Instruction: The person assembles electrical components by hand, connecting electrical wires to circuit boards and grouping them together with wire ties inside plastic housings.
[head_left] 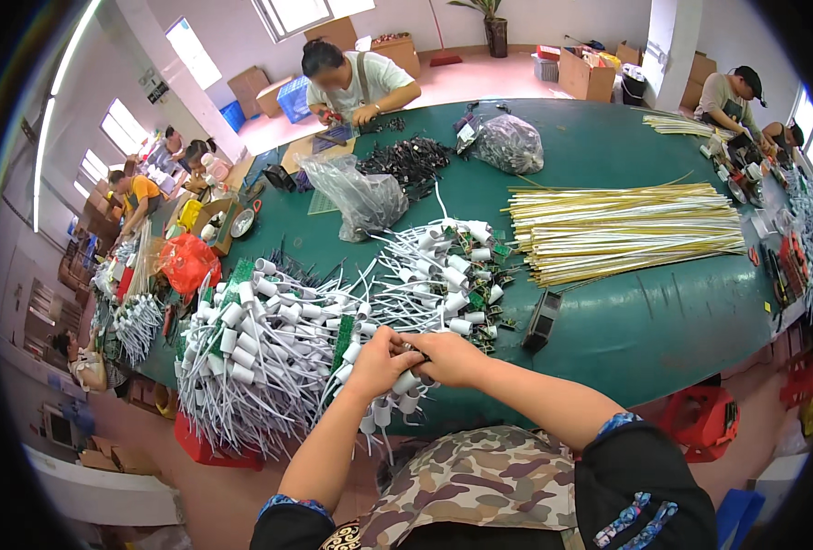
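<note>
Head camera looks down at a big green table (pixel 626 330) with two bare hands meeting just past its near edge. The left hand (pixel 376 359) is curled almost shut, and its fingers pinch a small part with a white wire and a white cap (pixel 405 381) on it. The right hand (pixel 449 357) is curled too and touches the same small part from the other side, so both hands hold one piece together. That piece sits right between the two hands, above the front of the pile of white wires (pixel 269 357). The pile spreads out to the left and behind the hands, with little green boards (pixel 342 335) mixed in. A small black box (pixel 542 321) stands just to the right of the pile. Farther back lie a long bundle of yellow sticks (pixel 622 229) and a clear bag (pixel 362 194). Other people sit at the far side of the table, and their hands are well apart from these two. I think the good way to do this is to hold the piece still with one hand and move only the fingertips of the other. Keeping it up above the pile should stop loose wires from catching. Soft pulls seem best, as thin wires could bend.
</note>
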The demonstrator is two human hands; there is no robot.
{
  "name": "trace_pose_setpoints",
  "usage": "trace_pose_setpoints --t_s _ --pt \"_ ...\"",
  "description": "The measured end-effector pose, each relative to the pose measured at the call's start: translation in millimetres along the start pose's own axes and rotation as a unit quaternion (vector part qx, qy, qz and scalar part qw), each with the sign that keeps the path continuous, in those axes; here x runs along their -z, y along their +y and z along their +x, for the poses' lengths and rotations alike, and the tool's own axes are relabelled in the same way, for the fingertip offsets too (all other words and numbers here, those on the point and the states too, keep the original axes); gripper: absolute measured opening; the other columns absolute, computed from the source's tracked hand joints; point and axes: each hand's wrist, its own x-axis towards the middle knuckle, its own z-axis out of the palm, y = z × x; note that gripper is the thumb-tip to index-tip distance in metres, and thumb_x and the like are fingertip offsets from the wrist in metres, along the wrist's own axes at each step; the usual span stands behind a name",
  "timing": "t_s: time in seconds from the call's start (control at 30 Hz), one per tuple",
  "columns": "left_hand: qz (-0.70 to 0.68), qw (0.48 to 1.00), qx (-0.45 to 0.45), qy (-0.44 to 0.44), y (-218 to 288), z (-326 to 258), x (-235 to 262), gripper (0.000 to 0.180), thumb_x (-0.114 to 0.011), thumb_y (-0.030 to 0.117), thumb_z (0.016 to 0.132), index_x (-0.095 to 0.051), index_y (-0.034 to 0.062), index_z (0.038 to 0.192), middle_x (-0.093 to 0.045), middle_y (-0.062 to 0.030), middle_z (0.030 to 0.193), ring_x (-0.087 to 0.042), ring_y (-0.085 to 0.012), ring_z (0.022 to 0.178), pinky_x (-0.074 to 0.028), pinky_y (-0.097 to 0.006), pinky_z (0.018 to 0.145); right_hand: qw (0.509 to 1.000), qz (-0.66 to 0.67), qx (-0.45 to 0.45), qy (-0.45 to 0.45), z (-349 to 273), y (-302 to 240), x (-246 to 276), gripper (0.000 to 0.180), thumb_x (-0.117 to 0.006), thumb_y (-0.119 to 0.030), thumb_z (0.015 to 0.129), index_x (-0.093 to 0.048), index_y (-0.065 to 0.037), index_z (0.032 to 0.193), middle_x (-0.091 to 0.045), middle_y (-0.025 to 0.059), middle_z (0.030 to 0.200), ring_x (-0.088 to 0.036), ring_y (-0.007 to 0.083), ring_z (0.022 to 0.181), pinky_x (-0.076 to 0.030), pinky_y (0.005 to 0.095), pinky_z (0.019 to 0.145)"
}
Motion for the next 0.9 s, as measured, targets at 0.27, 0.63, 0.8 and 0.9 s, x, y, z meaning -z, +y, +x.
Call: trace_pose_setpoints --t_s 0.27,0.63,0.8,0.9 --pt "-0.100 0.993 0.014 0.064 -17 -9 3 0.013 -0.071 0.008 0.084 -0.062 -0.0007 0.087 -0.068 -0.0071 0.078 -0.061 -0.0110 0.070 -0.049 -0.026 0.062 0.995 -0.053 0.005 0.088 0 11 -38 0.020 -0.064 -0.014 0.082 -0.062 -0.007 0.100 -0.063 0.0149 0.089 -0.064 0.0352 0.084 -0.051 0.0449 0.071" --pt "-0.077 0.979 0.022 0.188 -34 -16 -1 0.012 -0.070 0.007 0.084 -0.064 -0.0026 0.083 -0.067 -0.0080 0.079 -0.061 -0.0097 0.069 -0.048 -0.024 0.062 0.996 -0.032 -0.006 0.082 20 10 -60 0.018 -0.060 -0.012 0.082 -0.062 -0.005 0.099 -0.065 0.0160 0.089 -0.064 0.0363 0.084 -0.051 0.0468 0.072" --pt "-0.083 0.983 -0.027 0.159 -37 -10 0 0.009 -0.069 0.008 0.085 -0.067 -0.0008 0.088 -0.066 -0.0052 0.079 -0.060 -0.0102 0.071 -0.048 -0.025 0.065 0.997 0.026 -0.065 -0.025 33 16 -35 0.028 -0.067 -0.023 0.081 -0.067 -0.006 0.103 -0.068 0.0173 0.095 -0.065 0.0359 0.089 -0.052 0.0438 0.078" --pt "-0.037 0.985 -0.117 0.124 -31 -4 7 0.010 -0.068 0.008 0.086 -0.066 -0.0010 0.088 -0.065 -0.0055 0.077 -0.058 -0.0104 0.069 -0.047 -0.026 0.064 0.992 0.110 -0.062 -0.029 31 12 -18 0.025 -0.066 -0.022 0.081 -0.067 -0.005 0.100 -0.068 0.0172 0.093 -0.065 0.0358 0.088 -0.051 0.0431 0.078"
